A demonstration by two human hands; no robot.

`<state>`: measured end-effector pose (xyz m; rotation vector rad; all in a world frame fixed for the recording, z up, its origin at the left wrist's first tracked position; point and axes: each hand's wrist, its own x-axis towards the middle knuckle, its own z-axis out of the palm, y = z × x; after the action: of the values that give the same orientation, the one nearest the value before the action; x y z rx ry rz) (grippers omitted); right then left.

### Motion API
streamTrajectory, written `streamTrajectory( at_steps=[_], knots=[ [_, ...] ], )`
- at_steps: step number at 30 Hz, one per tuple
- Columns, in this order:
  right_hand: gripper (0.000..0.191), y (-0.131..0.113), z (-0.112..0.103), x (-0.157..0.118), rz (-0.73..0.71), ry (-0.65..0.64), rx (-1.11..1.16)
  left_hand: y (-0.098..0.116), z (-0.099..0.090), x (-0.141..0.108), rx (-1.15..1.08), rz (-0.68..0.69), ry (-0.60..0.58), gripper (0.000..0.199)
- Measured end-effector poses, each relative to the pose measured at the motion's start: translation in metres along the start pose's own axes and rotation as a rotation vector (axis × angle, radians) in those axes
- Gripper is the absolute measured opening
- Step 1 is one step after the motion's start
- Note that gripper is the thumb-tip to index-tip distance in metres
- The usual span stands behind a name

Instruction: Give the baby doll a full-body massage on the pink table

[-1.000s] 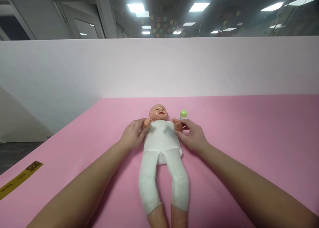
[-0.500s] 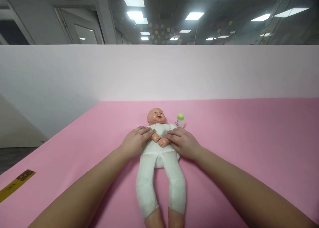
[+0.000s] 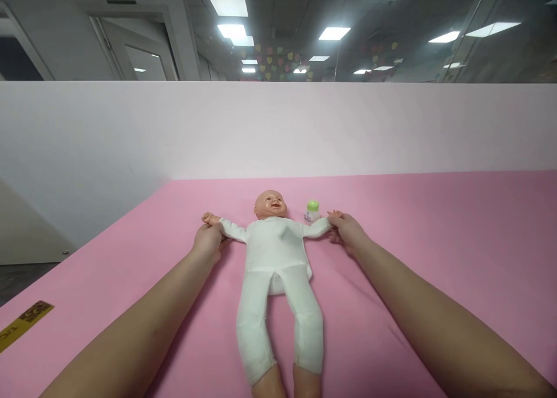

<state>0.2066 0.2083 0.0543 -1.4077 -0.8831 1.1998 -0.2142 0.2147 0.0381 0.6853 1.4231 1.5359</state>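
Note:
A baby doll with a white cloth body lies on its back on the pink surface, its head toward the far wall. Both of its arms are spread out sideways. My left hand is closed around the doll's arm at the wrist on the left side. On the right side, my right hand grips the doll's other wrist, with the doll's small fingers showing past mine. A small jar with a green lid stands beside the doll's head, close to its right-side arm.
A white low wall runs along the far edge of the pink surface. A yellow label strip lies at the near left. Beyond the wall are glass, ceiling lights and a door.
The doll's arms, folded over its chest before, are now stretched out to both sides. My hands have moved outward with them, from lying on the arms to gripping the wrists.

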Motion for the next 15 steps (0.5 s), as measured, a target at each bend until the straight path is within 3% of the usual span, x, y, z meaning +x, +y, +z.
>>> streamTrajectory(
  at_steps=[3, 9, 12, 15],
  knots=[
    [0.022, -0.002, -0.007, 0.004, 0.123, -0.05, 0.038, 0.001, -0.002, 0.003, -0.038, -0.104, 0.01, 0.031],
    [0.02, -0.004, -0.013, 0.006, 0.243, -0.088, 0.16, 0.005, 0.001, -0.005, -0.143, -0.158, 0.026, 0.025],
    [0.024, -0.004, -0.005, 0.001, 0.124, -0.057, 0.207, 0.006, 0.004, -0.013, -0.101, -0.101, -0.001, 0.021],
    [0.038, -0.008, 0.011, -0.015, -0.147, -0.023, 0.218, 0.009, 0.008, -0.026, 0.016, 0.055, -0.07, 0.022]
  ],
)
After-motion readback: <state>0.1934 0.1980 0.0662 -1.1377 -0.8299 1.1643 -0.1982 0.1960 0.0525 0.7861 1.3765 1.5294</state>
